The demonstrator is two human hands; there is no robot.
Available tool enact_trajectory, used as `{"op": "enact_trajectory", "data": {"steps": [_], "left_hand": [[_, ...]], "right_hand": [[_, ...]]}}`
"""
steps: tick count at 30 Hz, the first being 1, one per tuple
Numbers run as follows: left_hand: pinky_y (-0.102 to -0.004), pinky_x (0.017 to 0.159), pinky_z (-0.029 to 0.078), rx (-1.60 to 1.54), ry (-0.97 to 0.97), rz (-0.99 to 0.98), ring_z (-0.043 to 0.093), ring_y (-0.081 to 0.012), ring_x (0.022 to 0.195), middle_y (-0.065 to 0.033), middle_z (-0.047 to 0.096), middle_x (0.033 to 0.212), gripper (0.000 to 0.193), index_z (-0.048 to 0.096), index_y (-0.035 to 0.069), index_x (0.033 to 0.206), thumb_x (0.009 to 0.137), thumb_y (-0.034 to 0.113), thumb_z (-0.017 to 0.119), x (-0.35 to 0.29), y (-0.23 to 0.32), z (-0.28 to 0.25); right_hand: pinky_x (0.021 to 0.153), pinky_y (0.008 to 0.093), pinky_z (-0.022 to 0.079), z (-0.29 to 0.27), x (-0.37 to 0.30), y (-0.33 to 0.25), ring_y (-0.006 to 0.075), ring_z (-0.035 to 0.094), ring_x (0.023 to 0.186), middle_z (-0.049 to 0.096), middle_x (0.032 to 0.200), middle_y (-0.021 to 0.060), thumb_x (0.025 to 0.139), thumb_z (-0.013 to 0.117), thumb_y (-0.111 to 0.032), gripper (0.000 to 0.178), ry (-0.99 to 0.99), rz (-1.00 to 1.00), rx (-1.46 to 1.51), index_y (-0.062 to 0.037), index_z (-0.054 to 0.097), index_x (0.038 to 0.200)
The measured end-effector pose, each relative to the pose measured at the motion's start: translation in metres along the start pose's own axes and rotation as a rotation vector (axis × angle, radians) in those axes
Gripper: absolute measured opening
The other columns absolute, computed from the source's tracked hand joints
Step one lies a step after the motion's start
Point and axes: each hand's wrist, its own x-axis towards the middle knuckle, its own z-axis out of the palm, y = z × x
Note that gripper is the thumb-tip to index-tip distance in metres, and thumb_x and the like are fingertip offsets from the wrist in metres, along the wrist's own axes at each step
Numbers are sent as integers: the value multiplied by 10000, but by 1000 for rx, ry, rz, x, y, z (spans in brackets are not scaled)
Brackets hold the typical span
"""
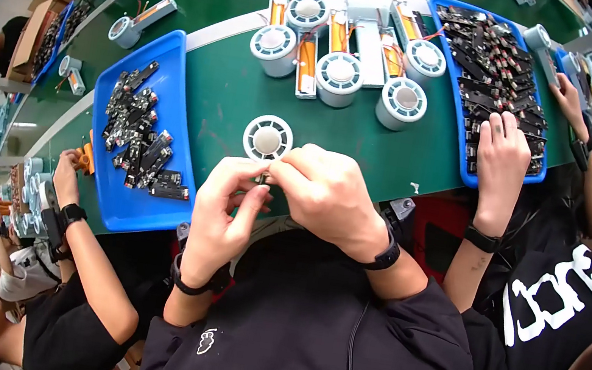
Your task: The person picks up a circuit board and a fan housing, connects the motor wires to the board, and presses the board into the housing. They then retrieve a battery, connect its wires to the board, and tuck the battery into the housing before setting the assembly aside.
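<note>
Just in front of me a pale grey-blue handheld fan (268,137) shows its round slotted head; most of what lies below the head is hidden behind my fingers. My left hand (225,209) is closed below the fan's head, thumb and fingers pinched around it. From the right, my right hand (329,194) meets it, closed with its fingertips pressed at the base of the head. A tiny dark part shows between the fingertips, too small to name.
Several opened handheld fans (340,77) with orange batteries stand ahead. A blue tray (186,123) of small black circuit boards lies left; another blue tray (469,179) sits right, where a co-worker's hand (503,158) reaches in. Another co-worker's hand (67,178) is beyond the left tray.
</note>
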Motion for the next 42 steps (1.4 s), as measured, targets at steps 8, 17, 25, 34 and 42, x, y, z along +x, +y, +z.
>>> {"op": "enact_trajectory", "data": {"steps": [8,17,25,34,42], "left_hand": [[-276,745,617,-71,-111,-103,698,-162,899,-115,607,1187,288,605,-35,1281,997,-73,573,-2,-2,-1],[-285,805,581,-121,-33,-126,695,-153,914,-105,688,1072,278,538,-17,1344,1071,33,531,-1,-3,-3],[-287,830,579,18,-12,16,696,-157,930,-100,642,1123,263,597,-6,1286,1025,-6,569,-36,12,-50],[-408,773,550,12,191,389,672,-345,932,-170,612,1102,248,641,2,1184,946,62,674,-130,21,-103],[-437,776,568,105,160,352,665,-370,936,-172,600,1085,232,594,0,1154,931,50,629,-170,10,-133]], "right_hand": [[619,355,562,-2,-5,16,273,705,714,713,826,89,817,792,-55,169,-3,94,295,-28,687,947],[616,347,570,13,0,9,259,732,723,755,868,106,805,781,27,199,143,19,268,-21,743,994],[642,367,576,27,20,-55,298,730,731,754,874,131,796,784,45,177,100,70,263,-27,760,956],[722,311,576,59,-18,-151,224,731,806,771,952,172,872,726,102,129,109,37,142,43,723,986],[732,356,583,98,-27,-172,285,751,824,773,962,199,848,739,106,155,176,-33,122,33,721,983]]}}
